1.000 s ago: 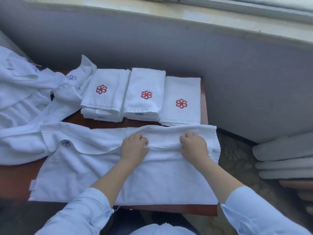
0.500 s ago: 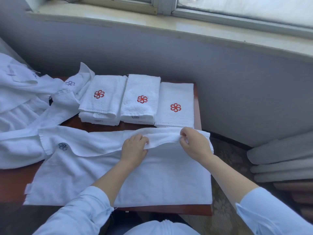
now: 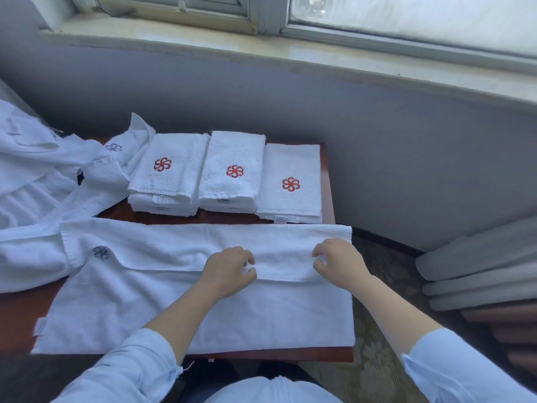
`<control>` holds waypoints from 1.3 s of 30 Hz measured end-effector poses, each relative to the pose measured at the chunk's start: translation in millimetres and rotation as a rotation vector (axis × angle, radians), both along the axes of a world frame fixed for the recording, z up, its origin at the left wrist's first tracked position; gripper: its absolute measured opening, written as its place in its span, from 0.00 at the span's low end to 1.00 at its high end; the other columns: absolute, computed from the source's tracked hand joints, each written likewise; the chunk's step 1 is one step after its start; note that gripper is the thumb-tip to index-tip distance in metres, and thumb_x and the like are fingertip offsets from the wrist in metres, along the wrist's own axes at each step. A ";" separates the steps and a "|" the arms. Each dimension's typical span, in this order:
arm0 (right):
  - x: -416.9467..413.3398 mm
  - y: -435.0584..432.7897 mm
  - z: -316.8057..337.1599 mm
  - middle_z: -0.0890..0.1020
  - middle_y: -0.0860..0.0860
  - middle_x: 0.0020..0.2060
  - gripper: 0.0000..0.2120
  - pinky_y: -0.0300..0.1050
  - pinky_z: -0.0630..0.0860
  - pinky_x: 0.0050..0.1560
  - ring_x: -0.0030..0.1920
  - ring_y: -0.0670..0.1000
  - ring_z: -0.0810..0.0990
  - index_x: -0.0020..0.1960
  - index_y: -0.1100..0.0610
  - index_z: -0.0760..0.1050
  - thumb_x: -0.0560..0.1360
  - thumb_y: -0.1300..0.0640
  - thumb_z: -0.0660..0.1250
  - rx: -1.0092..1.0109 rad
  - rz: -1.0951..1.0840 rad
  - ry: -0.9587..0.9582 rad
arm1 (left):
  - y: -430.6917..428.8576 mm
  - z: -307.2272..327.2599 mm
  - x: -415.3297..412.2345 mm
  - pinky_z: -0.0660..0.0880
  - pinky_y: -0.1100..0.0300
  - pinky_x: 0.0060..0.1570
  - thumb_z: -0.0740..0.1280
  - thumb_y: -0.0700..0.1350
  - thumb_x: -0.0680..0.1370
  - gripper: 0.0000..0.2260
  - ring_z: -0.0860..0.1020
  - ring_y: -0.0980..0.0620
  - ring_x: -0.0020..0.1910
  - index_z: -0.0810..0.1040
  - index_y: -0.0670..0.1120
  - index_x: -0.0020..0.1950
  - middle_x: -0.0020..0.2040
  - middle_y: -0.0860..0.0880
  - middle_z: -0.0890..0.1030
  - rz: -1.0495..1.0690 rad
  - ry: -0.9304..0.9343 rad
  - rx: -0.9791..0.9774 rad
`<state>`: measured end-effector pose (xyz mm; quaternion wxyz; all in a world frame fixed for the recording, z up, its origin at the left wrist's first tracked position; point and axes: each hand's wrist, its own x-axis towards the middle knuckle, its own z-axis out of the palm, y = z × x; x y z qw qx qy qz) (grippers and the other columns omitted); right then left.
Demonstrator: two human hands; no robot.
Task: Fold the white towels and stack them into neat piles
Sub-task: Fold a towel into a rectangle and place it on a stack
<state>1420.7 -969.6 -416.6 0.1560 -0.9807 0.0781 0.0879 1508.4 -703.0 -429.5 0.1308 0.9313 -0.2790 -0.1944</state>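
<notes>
**Flap now flat, both hands at its edge**

Half a second ago the hands held the flap (image 3: 284, 245) raised; it now lies flat on the towel (image 3: 203, 315). The towel is spread across the lower centre of the frame on a red-brown table (image 3: 17, 318), its far edge folded towards the person. The left hand (image 3: 228, 271) and right hand (image 3: 340, 264) sit apart on the flap's near edge, each with curled fingers and thumb pinching the cloth. A blue-grey emblem (image 3: 101, 253) shows at the towel's left. Just beyond it, upper centre, three piles (image 3: 232, 170) of folded towels with red flower marks stand side by side. A heap (image 3: 35, 175) of loose white towels fills the left. A sill (image 3: 203, 50) runs along the top.
</notes>
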 end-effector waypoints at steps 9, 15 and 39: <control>3.2 -7.8 -5.4 0.75 0.49 0.63 0.21 0.48 0.68 0.59 0.63 0.54 0.72 0.68 0.54 0.72 0.75 0.56 0.63 -0.005 -0.214 0.051 | -32.6 1.3 5.7 0.70 0.59 0.49 0.62 0.46 0.79 0.17 0.71 0.53 0.63 0.74 0.54 0.67 0.64 0.54 0.72 -0.072 -0.053 0.008; 10.8 -27.6 -18.2 0.65 0.52 0.73 0.32 0.51 0.68 0.59 0.74 0.56 0.60 0.77 0.56 0.57 0.76 0.57 0.65 0.491 -0.669 0.099 | -67.3 4.1 11.8 0.70 0.59 0.51 0.63 0.46 0.78 0.17 0.70 0.53 0.65 0.73 0.54 0.67 0.66 0.55 0.70 -0.118 -0.044 -0.030; 1.4 -29.5 -10.5 0.56 0.54 0.78 0.30 0.55 0.59 0.75 0.78 0.55 0.54 0.76 0.54 0.61 0.76 0.60 0.65 0.206 -0.467 -0.010 | -97.5 -18.5 -1.3 0.60 0.57 0.73 0.63 0.53 0.81 0.29 0.49 0.54 0.79 0.56 0.54 0.80 0.81 0.51 0.50 -0.393 0.067 0.015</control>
